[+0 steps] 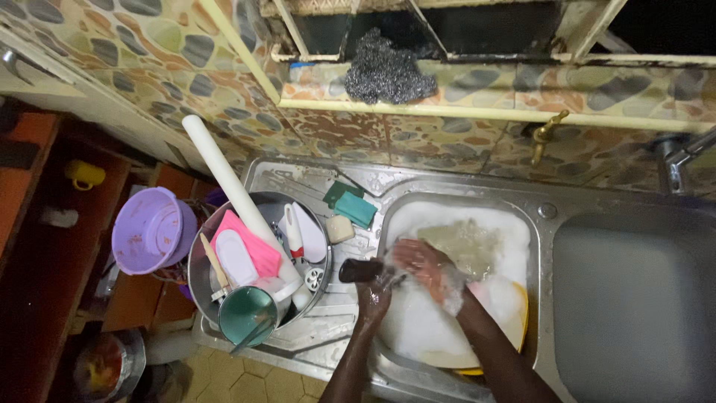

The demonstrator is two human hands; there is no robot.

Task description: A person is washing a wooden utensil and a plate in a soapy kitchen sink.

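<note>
Left hand (373, 287) closed on dark cup (360, 269), right hand (421, 261) curled, soapy, at three o'clock; might slip into basin (514, 224).

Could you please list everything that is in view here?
Dark utensil: one, black, held over the sink's edge.
Sink: one, steel, full of suds.
Yellow basin: one, in the suds.
Metal bowl: one, left drainboard, full of utensils.
Rolling pin: one, white, leaning in the bowl.
Teal cup: one, in the bowl.
Purple bucket: one, far left.
Steel wool: one, grey, window ledge.
Tap: one, brass, wall.
Left hand: holds the utensil.
Right hand: soapy, beside it.
</note>
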